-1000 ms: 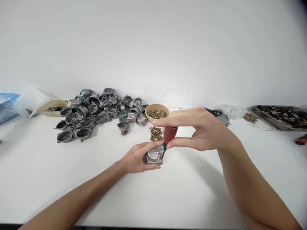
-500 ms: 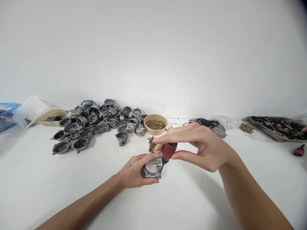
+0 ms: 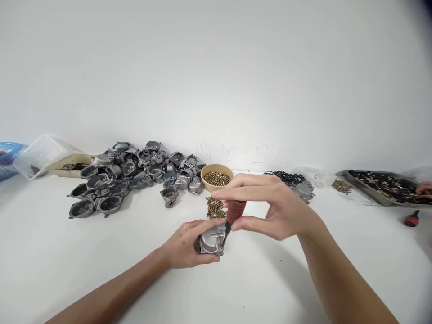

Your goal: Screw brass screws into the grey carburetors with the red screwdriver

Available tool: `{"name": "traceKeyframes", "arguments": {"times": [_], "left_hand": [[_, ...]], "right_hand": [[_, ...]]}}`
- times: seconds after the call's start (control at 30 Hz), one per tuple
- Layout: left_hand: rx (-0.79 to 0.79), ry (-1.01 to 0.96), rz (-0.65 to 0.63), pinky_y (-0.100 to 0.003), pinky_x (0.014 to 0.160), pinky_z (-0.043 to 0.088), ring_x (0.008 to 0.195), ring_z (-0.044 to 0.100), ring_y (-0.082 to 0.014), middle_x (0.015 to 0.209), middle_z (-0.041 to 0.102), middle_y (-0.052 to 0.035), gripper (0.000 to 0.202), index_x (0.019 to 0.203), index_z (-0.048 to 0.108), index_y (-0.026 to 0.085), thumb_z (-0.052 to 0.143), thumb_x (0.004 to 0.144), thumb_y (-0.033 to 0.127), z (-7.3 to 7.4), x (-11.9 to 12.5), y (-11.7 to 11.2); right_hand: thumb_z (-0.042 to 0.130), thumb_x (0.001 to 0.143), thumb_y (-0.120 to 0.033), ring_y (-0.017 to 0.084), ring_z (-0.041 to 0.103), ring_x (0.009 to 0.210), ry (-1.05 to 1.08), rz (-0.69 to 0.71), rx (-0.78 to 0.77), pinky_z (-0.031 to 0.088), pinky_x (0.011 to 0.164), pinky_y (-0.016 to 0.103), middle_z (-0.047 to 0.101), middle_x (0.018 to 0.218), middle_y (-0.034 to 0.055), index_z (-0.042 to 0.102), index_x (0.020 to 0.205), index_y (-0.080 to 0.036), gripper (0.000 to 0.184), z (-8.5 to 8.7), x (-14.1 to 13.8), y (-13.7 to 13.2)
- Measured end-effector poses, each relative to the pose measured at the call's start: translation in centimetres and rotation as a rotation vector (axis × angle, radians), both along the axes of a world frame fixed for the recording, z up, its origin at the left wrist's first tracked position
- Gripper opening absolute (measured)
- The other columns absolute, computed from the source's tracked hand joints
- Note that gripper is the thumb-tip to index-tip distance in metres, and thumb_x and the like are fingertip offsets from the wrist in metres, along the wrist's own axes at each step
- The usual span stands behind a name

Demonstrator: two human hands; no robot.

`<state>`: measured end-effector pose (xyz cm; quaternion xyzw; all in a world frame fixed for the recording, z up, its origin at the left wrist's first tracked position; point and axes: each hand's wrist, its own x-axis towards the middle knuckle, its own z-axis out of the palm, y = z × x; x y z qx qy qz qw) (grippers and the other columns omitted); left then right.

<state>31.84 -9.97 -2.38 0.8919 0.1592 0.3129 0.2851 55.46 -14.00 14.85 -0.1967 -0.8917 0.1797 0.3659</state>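
My left hand point(image 3: 184, 243) is closed around a small grey metal housing point(image 3: 211, 242) that rests on the white table point(image 3: 101, 270). My right hand point(image 3: 270, 207) pinches the red handle of a short screwdriver point(image 3: 234, 213) between thumb and fingers. The screwdriver's dark tip points down onto the top right of the housing. A small heap of brass screws point(image 3: 215, 208) lies just behind the housing, and a tan bowl point(image 3: 216, 177) full of the same screws stands behind that.
A pile of several grey metal housings point(image 3: 128, 175) lies at the back left, next to a clear plastic box point(image 3: 40, 155) and a blue basket point(image 3: 6, 159). Black rings point(image 3: 286, 176), a metal tray point(image 3: 384, 184), a second red screwdriver point(image 3: 412, 219) and another person's hand point(image 3: 424, 189) are at the right.
The view has shifted, so everything sits lower in the picture. My right hand has turned the screwdriver handle between its fingers. My left hand keeps its hold on the housing.
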Motion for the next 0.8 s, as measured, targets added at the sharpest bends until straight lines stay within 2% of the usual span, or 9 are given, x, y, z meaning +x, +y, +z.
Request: {"name": "traceKeyframes", "arguments": {"times": [0.1,0.23,0.3,0.4,0.47,0.57,0.63,0.73,0.8], "left_hand": [[-0.021,0.012,-0.012,-0.038,0.097,0.058,0.11,0.072,-0.0265,0.132,0.069,-0.0078,0.079,0.153,0.039,0.03,0.077,0.086,0.048,0.06,-0.01,0.04],[-0.021,0.006,-0.012,-0.037,0.103,0.055,0.116,0.07,-0.0263,0.137,0.066,-0.0069,0.08,0.154,0.039,0.032,0.078,0.086,0.047,-0.11,-0.04,0.09],[-0.012,-0.002,-0.005,-0.038,0.104,0.055,0.117,0.069,-0.0267,0.139,0.065,-0.0066,0.082,0.155,0.037,0.034,0.078,0.086,0.047,-0.28,-0.08,0.09],[0.0,-0.012,-0.01,-0.038,0.1,0.056,0.116,0.07,-0.0274,0.138,0.066,-0.007,0.082,0.155,0.036,0.034,0.078,0.086,0.047,-0.38,-0.14,0.07],[-0.012,-0.002,-0.019,-0.038,0.1,0.057,0.114,0.071,-0.0268,0.136,0.067,-0.0062,0.08,0.154,0.037,0.034,0.078,0.086,0.046,-0.32,-0.16,0.07],[-0.021,0.01,-0.009,-0.039,0.103,0.056,0.115,0.07,-0.0268,0.135,0.067,-0.0061,0.079,0.153,0.04,0.032,0.078,0.086,0.047,-0.17,-0.14,0.08],[-0.01,0.005,-0.001,-0.039,0.102,0.056,0.115,0.07,-0.0274,0.135,0.067,-0.0073,0.078,0.153,0.04,0.03,0.077,0.086,0.048,-0.1,-0.11,0.08],[-0.009,-0.002,-0.006,-0.038,0.098,0.058,0.111,0.071,-0.0269,0.132,0.069,-0.0077,0.077,0.152,0.041,0.029,0.077,0.087,0.048,0.03,-0.09,0.06],[-0.019,0.002,-0.011,-0.037,0.097,0.058,0.11,0.072,-0.0261,0.131,0.07,-0.007,0.076,0.151,0.043,0.029,0.078,0.086,0.048,0.13,-0.1,0.05]], "right_hand": [[0.056,0.1,-0.016,0.014,0.07,0.085,-0.011,0.099,-0.075,0.06,0.078,0.032,0.075,0.107,0.0104,0.059,0.141,-0.018,0.041,0.13,0.07,-0.05],[0.077,0.09,-0.025,0.014,0.066,0.079,-0.002,-0.01,0.026,0.056,0.076,0.029,0.073,0.082,0.0024,0.068,0.129,-0.019,0.04,0.15,0.12,0.16],[0.073,0.093,-0.026,0.015,0.066,0.082,-0.034,-0.043,0.026,0.056,0.08,0.031,0.073,0.09,0.0048,0.064,0.135,-0.018,0.044,0.19,0.11,0.14],[0.055,0.102,-0.02,0.014,0.068,0.083,-0.052,0.035,-0.065,0.058,0.08,0.032,0.072,0.107,0.0106,0.054,0.146,-0.016,0.045,0.23,0.14,0.01],[0.059,0.1,-0.019,0.013,0.067,0.08,-0.024,0.046,-0.048,0.058,0.075,0.03,0.074,0.099,0.0078,0.058,0.143,-0.018,0.043,0.15,0.18,0.05],[0.078,0.089,-0.025,0.014,0.064,0.08,-0.004,-0.049,0.059,0.055,0.073,0.028,0.073,0.084,0.0027,0.068,0.13,-0.021,0.042,0.0,0.19,0.22],[0.073,0.093,-0.026,0.015,0.065,0.083,-0.03,-0.04,0.037,0.056,0.077,0.031,0.073,0.092,0.0053,0.065,0.134,-0.019,0.043,-0.02,0.13,0.24],[0.061,0.1,-0.02,0.015,0.069,0.085,-0.032,0.058,-0.046,0.058,0.078,0.032,0.074,0.101,0.0089,0.059,0.141,-0.016,0.042,-0.04,-0.02,0.17],[0.07,0.095,-0.022,0.013,0.068,0.08,-0.005,0.031,0.001,0.058,0.076,0.029,0.075,0.092,0.0052,0.066,0.133,-0.019,0.039,-0.09,-0.14,0.17]]}}
